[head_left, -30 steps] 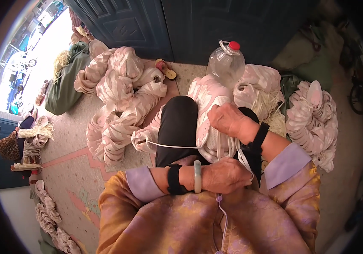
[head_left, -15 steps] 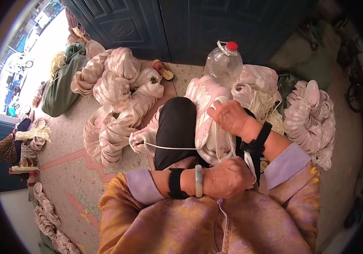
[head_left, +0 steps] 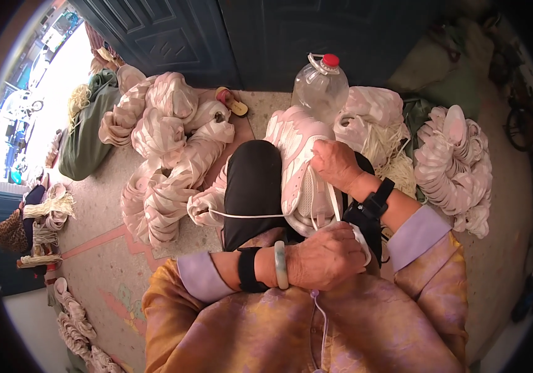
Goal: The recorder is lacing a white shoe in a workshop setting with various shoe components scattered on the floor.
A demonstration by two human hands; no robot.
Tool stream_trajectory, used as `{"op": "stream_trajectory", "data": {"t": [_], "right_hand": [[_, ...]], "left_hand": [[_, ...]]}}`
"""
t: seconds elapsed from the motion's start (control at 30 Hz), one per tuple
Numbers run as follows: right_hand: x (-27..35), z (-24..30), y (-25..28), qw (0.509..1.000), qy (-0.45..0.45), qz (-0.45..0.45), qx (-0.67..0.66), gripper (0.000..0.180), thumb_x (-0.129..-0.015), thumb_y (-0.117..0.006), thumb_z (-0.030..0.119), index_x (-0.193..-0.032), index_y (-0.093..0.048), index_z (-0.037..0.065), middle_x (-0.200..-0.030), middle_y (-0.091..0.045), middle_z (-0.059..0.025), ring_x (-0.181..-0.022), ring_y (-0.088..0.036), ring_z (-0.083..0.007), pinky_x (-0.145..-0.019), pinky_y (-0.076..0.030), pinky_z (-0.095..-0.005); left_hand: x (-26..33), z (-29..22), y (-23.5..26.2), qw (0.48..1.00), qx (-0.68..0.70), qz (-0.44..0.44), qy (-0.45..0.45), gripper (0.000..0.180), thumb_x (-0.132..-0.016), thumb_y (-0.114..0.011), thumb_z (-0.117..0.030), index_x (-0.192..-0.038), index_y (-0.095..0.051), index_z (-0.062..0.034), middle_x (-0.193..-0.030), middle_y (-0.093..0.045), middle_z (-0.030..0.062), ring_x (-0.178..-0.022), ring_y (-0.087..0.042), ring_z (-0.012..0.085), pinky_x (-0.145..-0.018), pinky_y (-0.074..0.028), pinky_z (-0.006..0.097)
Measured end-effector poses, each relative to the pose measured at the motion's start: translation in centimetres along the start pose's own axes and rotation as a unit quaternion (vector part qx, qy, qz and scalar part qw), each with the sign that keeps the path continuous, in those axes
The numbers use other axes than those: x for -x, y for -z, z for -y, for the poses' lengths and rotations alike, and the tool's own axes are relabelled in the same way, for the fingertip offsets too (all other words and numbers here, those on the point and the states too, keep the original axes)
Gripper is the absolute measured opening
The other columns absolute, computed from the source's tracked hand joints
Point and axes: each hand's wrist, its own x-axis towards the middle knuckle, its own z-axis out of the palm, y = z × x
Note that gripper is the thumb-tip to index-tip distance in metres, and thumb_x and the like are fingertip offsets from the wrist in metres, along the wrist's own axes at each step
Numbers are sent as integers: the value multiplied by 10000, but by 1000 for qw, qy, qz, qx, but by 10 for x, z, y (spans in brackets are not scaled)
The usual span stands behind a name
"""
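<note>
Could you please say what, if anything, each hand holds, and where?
Left hand: white lace, exact spot hidden. Right hand: pinkish shoe upper, seemingly by an edge.

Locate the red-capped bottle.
In the head view, the clear bottle stands right of upper centre, near the dark door, with a pink-and-white bundle at its right.

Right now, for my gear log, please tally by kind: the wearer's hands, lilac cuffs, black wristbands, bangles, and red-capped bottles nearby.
Wearer's hands: 2
Cuffs: 2
Wristbands: 2
Bangle: 1
Bottle: 1
Total: 8
</note>
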Motion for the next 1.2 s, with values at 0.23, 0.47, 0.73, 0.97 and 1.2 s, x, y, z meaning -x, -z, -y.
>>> {"op": "stream_trajectory", "data": {"t": [0.23, 0.47, 0.73, 0.97, 1.2], "right_hand": [[-7, 12, 22, 995, 69, 75, 13, 98, -736, -532, 122, -785, -565, 45, -698, -598, -164, -702, -603, -364, -619, -481, -440], [-21, 32, 18, 909, 272, 155, 276, 107, -722, -552, 87, -733, -658, 83, -729, -659, -82, -732, -663, -228, -612, -527, -365], [-16, 8, 10, 998, 65, 4, 22, 102, -741, -547, 112, -738, -621, 42, -725, -632, -129, -699, -629, -303, -631, -514, -369], [7, -22, 21, 991, -12, -47, -126, 102, -739, -546, 146, -728, -586, 53, -694, -598, -131, -665, -601, -325, -606, -483, -403], [25, 2, 24, 991, 97, 49, 74, 89, -725, -567, 140, -763, -557, 60, -692, -596, -103, -671, -622, -290, -594, -496, -383]], "left_hand": [[-2, 0, -7, 999, -33, -18, -20, 116, -669, -580, -168, -691, -528, -66, -726, -541, 73, -741, -532, 251, -762, -404, 360], [0, -4, -4, 999, -42, 1, -16, 136, -629, -588, -131, -715, -532, -42, -764, -526, 93, -772, -558, 264, -861, -422, 429], [2, -5, 2, 998, -56, 24, 0, 147, -622, -598, -137, -721, -555, -38, -825, -566, 100, -813, -570, 268, -866, -437, 418], [0, -2, -3, 1000, -28, 7, 12, 143, -673, -642, -118, -759, -580, -21, -864, -596, 114, -835, -585, 287, -848, -454, 420], [-6, -2, -7, 999, -34, 17, 10, 136, -685, -644, -112, -762, -582, -18, -857, -602, 119, -822, -593, 297, -838, -461, 415]]}}
